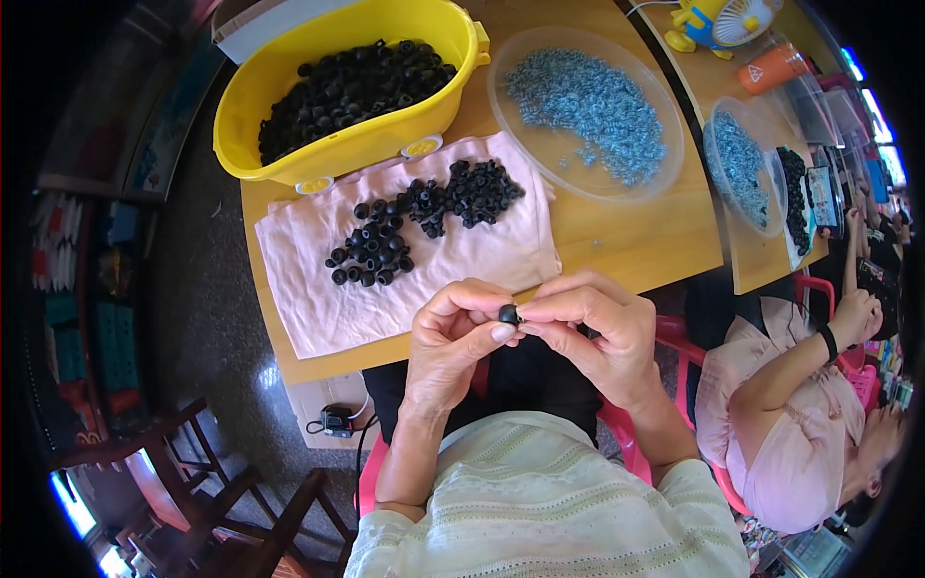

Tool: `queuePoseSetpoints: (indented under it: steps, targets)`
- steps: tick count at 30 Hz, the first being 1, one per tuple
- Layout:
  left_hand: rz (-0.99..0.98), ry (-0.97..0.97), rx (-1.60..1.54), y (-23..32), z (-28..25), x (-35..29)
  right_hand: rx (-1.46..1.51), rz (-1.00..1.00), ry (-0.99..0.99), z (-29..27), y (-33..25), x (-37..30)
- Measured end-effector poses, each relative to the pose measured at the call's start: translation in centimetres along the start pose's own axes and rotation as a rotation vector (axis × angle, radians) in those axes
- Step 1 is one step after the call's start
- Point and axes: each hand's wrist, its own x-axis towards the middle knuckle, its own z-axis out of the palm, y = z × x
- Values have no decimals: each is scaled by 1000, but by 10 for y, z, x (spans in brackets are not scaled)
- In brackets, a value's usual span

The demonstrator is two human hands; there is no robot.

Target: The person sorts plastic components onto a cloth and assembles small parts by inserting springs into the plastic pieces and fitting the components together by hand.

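Just past the table's near edge, my left hand (445, 337) pinches a small round black cap (508, 313) between thumb and fingers. My right hand (605, 337) is closed in a pinch at the cap's right side; whatever its fingertips grip is too small to make out. Beyond both hands a pink cloth (299, 313) lies on the table. Loose black caps (371, 246) with hollow openings sit on it at the left, and a heap of smaller black pieces (482, 193) lies to their right.
A yellow tub (236, 144) of black caps stands at the back left. Beside it, a round clear tray (520, 144) holds small bluish metallic pieces (597, 106). A second wooden table (752, 265) adjoins on the right, where another person (780, 424) sits close by.
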Motion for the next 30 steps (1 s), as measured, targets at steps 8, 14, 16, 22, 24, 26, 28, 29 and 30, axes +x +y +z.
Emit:
queuePoseSetpoints:
  steps: [8, 14, 16, 22, 24, 26, 28, 29, 30]
  targets:
    - [-1, -5, -29, 2, -6, 1, -292, -289, 44, 11, 9, -3]
    - [12, 55, -46, 7, -8, 1, -341, -305, 54, 24, 16, -5]
    - [14, 77, -43, 8, -9, 0, -331, -281, 38, 23, 14, -3]
    - [63, 27, 2, 10, -26, -1, -555, 182, 171, -13, 16, 1]
    - [49, 33, 25, 10, -32, -1, -669, 247, 216, -30, 31, 0]
    - [38, 31, 7, 10, -30, 0, -628, 229, 232, -37, 48, -4]
    - [52, -27, 15, 11, -29, 1, -579, 209, 245, -40, 59, -7]
    - [51, -25, 15, 12, -29, 1, -626, 156, 218, -41, 63, -7]
    - [56, -54, 5, 12, -30, 2, -672, 102, 191, -41, 65, -7]
